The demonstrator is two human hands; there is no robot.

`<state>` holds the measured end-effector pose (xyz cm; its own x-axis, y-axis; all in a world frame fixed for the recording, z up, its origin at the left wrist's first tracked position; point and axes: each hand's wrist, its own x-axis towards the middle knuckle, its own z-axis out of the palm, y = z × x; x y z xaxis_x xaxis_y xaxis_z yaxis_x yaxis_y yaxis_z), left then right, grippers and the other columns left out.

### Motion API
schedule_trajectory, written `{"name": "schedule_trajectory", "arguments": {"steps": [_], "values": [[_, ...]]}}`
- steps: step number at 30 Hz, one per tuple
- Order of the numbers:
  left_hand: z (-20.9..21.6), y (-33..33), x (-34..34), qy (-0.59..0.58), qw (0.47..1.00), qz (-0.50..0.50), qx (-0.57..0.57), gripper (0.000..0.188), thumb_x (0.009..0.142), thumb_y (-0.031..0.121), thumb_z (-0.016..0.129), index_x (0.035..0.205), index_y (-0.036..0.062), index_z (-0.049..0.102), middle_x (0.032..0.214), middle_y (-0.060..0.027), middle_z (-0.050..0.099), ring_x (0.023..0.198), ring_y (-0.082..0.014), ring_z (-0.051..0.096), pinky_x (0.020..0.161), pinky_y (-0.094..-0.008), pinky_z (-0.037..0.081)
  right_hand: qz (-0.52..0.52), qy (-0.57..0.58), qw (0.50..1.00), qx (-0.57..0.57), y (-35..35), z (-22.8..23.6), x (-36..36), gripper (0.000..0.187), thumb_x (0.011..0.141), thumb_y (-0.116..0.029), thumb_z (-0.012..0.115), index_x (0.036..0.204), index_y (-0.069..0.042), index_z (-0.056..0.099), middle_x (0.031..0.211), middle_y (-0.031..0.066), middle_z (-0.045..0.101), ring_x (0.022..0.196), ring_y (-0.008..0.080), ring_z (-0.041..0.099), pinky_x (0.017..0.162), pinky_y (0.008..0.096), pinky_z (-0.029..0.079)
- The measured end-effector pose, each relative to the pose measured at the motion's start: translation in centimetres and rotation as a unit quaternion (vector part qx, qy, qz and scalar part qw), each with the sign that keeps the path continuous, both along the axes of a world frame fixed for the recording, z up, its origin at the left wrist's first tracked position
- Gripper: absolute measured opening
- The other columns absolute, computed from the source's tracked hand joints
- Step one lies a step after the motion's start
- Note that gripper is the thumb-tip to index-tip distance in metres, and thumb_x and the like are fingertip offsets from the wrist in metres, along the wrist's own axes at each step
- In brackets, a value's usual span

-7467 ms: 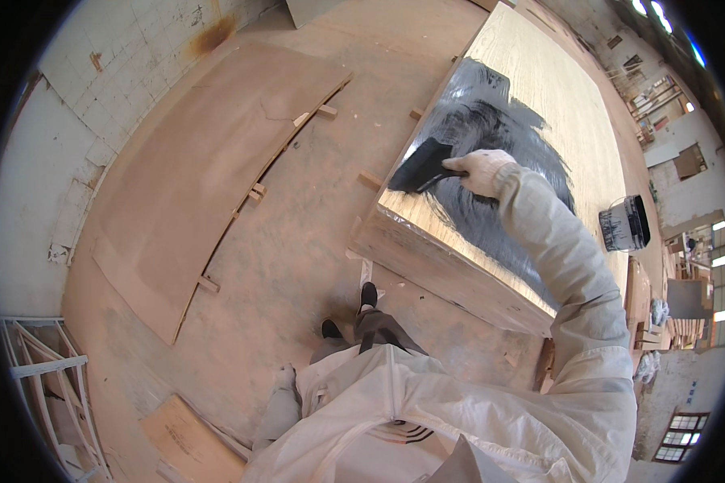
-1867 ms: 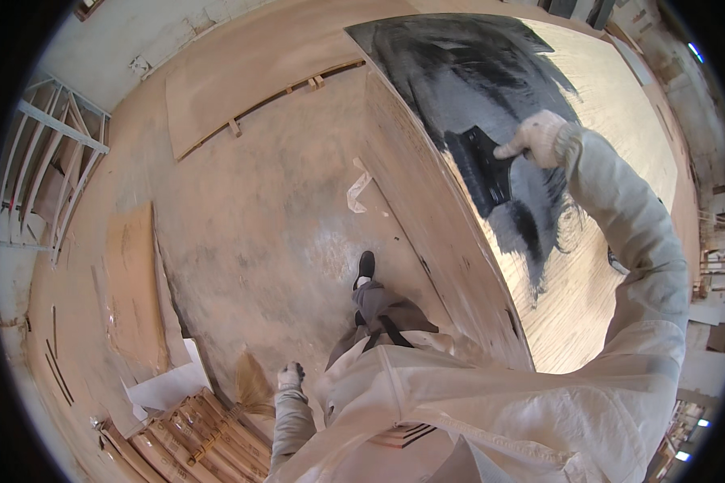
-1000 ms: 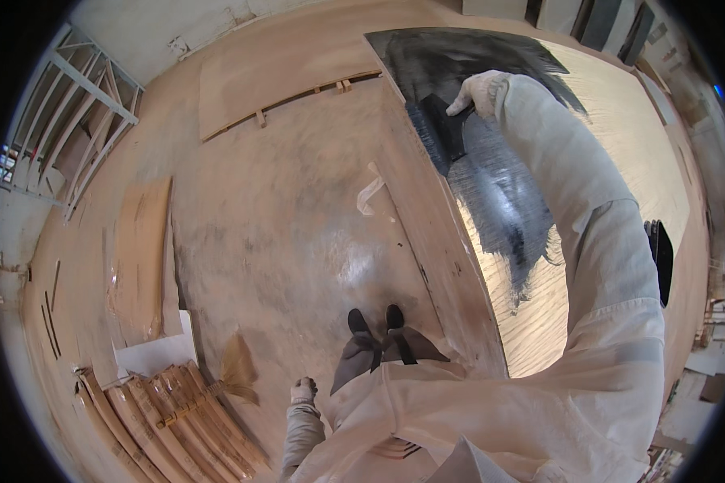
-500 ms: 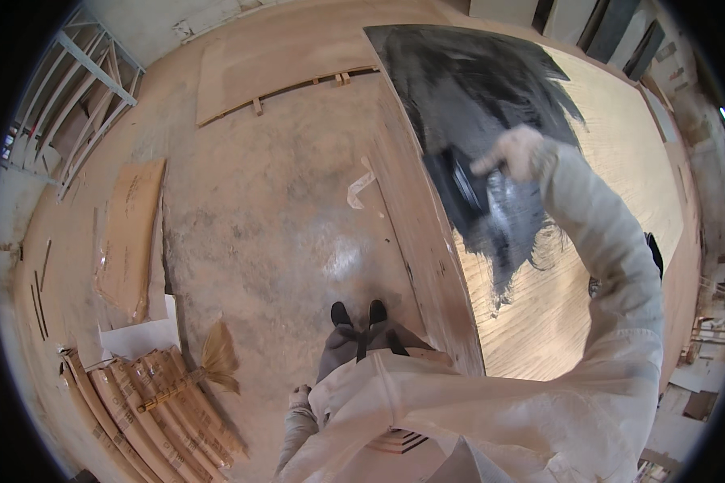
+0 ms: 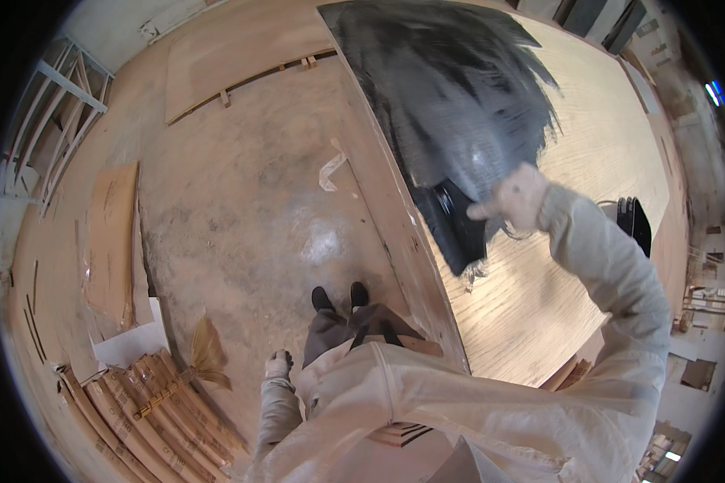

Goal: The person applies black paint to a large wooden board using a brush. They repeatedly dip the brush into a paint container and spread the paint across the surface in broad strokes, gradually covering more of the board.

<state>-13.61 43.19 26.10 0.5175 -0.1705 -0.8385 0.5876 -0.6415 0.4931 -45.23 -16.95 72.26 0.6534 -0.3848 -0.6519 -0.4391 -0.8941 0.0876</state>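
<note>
My right hand (image 5: 521, 198) is closed on a wide, flat black spreader (image 5: 448, 200), a little blurred and partly lost against the wet black coating of the same colour. The spreader lies over the left part of a large pale wood-grain board (image 5: 532, 314). Glossy black coating (image 5: 459, 97) covers the board's far left area, with ragged, streaky edges on the right. My left hand (image 5: 278, 364) hangs low beside my body, away from the board, its fingers curled and nothing showing in them.
A black container (image 5: 635, 225) stands by the board's right side. Long wrapped packs (image 5: 129, 410) lie at lower left, beside a straw broom (image 5: 209, 354) and a flat brown package (image 5: 111, 241). A large flat panel (image 5: 242, 56) rests at the far left; a metal rack (image 5: 64, 113) stands beyond it.
My right hand and the spreader have come nearer along the board, and the coating beneath looks smoother and more even. The whole view has shifted slightly; my left hand still hangs low.
</note>
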Motion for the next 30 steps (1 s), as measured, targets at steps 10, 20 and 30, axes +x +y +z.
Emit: {"name": "schedule_trajectory", "arguments": {"steps": [10,20,30], "values": [[2.0,3.1,0.0,-0.048,0.998,-0.024,-0.015,0.025,0.103,0.027,0.065,0.095,0.0045,0.073,0.078,-0.0044,0.071,0.06,-0.0147,0.063,0.055,-0.0315,0.051,-0.119,0.029,0.992,0.017,1.3,3.0,3.2,0.066,0.098,0.001,0.066,0.151,-0.038,0.065,0.142,0.013,0.072,0.131,0.0381,0.068,0.113,0.0413,0.055],[-1.2,9.1,-5.0,-0.062,0.992,-0.11,0.001,0.027,0.1,0.027,0.069,0.098,0.0019,0.077,0.078,-0.0078,0.072,0.062,-0.0187,0.066,0.056,-0.0343,0.053,-0.069,-0.002,0.997,-0.034,4.2,2.4,2.0,0.051,0.099,-0.009,0.071,0.143,-0.033,0.073,0.137,0.0104,0.075,0.127,0.0367,0.071,0.111,0.0404,0.056],[-1.0,14.1,-4.3,-0.041,0.996,-0.024,-0.079,0.025,0.105,0.023,0.063,0.093,0.0025,0.07,0.073,-0.0049,0.067,0.056,-0.0175,0.062,0.052,-0.0324,0.051,-0.036,-0.062,0.996,-0.058,8.6,3.7,0.8,0.048,0.097,-0.007,0.07,0.138,-0.03,0.077,0.133,0.0116,0.077,0.123,0.0365,0.072,0.108,0.0419,0.057]]}}
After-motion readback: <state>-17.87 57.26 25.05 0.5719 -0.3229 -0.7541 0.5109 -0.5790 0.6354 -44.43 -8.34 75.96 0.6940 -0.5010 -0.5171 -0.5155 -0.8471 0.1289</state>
